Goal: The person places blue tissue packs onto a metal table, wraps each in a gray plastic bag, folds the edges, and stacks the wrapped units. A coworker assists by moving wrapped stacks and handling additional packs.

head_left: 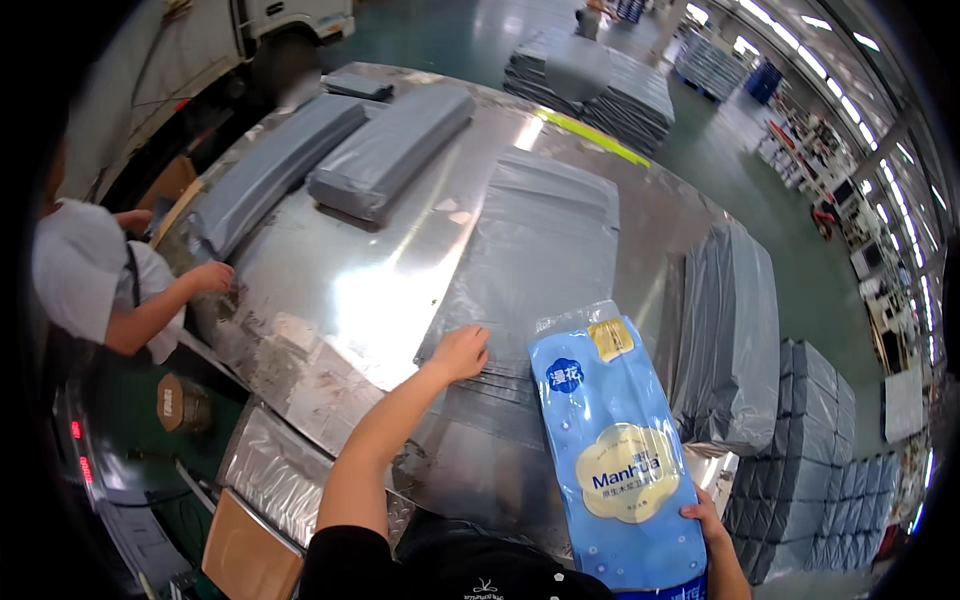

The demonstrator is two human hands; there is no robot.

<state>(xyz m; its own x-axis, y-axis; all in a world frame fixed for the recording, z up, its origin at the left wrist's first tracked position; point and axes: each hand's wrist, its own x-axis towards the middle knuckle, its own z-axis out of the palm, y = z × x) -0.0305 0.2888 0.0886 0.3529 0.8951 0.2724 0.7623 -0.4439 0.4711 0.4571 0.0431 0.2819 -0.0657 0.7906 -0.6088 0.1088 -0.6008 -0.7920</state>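
My right hand (pixel 708 512) grips the lower right side of a long blue plastic-wrapped pack of tissue paper (pixel 585 440), which has a cream label and a clear crimped upper end. That end overlaps a flat stack of grey plastic bags (pixel 545 240) on the metal table. My left hand (pixel 461 352) is closed at the near edge of the stack, its fingers curled on the top grey bag. Several bag edges fan out just below that hand. The blue pack covers the stack's near right corner.
Grey wrapped bundles (pixel 400 150) lie at the table's (pixel 300 300) far left. A tall grey bundle (pixel 728 330) stands on the right, with stacked grey parcels (pixel 790 470) beyond. At left, another person (pixel 110 270) rests a hand by the edge. A cardboard box (pixel 250 550) sits lower left.
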